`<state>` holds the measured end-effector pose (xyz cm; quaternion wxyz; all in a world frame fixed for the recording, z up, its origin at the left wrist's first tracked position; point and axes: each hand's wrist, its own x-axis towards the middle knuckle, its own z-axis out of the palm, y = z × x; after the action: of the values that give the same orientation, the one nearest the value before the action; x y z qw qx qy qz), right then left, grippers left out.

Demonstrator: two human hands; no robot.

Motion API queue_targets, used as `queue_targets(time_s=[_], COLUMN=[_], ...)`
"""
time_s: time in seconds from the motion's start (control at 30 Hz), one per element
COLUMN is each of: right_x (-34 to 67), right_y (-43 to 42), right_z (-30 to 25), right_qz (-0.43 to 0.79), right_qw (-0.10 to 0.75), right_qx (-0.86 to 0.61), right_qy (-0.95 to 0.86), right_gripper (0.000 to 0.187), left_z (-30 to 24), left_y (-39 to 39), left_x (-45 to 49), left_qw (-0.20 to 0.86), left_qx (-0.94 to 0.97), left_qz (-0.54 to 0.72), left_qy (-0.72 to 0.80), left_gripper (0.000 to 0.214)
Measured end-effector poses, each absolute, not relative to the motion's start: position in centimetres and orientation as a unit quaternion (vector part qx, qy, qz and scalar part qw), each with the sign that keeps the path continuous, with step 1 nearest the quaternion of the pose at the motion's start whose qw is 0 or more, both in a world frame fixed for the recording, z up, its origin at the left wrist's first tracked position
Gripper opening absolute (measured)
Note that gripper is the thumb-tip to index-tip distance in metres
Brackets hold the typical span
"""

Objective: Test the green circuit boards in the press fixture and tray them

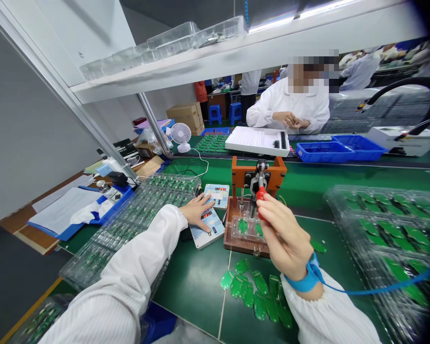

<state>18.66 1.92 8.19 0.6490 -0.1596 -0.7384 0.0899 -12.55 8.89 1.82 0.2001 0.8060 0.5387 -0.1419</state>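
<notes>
My right hand [284, 234], with a blue wrist strap, is wrapped round the red handle [261, 195] of a toggle clamp on an orange-framed test fixture [238, 165]. Green circuit boards [242, 225] sit under a clear plate at the fixture's base. My left hand [198, 211] lies with fingers spread over two white meter boxes, the nearer one [208, 231] and the farther one [217, 195], both with lit red digits. In front of the fixture several green boards [260, 282] lie loose on the green mat, partly hidden by my right sleeve.
Clear trays of boards stand at the left [129, 224] and right [380, 229]. Across the bench a co-worker [290, 110] sits behind a white tray [254, 138] and blue bins [324, 152]. A small fan [181, 134] stands at the back; a shelf [165, 67] hangs overhead.
</notes>
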Motion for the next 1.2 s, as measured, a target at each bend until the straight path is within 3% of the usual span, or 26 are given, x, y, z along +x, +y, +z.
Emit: queue_targets(time_s=[0.73, 0.8, 0.87, 1.0, 1.2], right_x=[18.3, 18.2, 18.2, 18.3, 18.9], right_y=[2.0, 1.9, 1.8, 1.6, 1.7], right_z=[7.7, 7.6, 7.6, 7.7, 8.4], right_qz=[0.061, 0.061, 0.064, 0.071, 0.073], right_qw=[0.664, 0.663, 0.659, 0.657, 0.636], right_qx=[-0.185, -0.189, -0.19, -0.19, -0.19], right_qy=[-0.721, -0.722, -0.725, -0.727, -0.744], right_gripper=[0.066, 0.067, 0.068, 0.07, 0.063], left_z=[1.1, 1.1, 1.1, 0.1, -1.4], left_y=[9.0, 8.9, 8.8, 9.0, 9.9], left_x=[-12.5, -12.8, -13.1, -14.0, -14.8], left_qw=[0.209, 0.222, 0.254, 0.294, 0.34], left_qx=[0.813, 0.813, 0.792, 0.666, 0.581], left_qz=[-0.123, -0.072, 0.071, 0.355, 0.44], left_qy=[0.529, 0.533, 0.551, 0.587, 0.595], left_gripper=[0.139, 0.137, 0.12, 0.047, 0.058])
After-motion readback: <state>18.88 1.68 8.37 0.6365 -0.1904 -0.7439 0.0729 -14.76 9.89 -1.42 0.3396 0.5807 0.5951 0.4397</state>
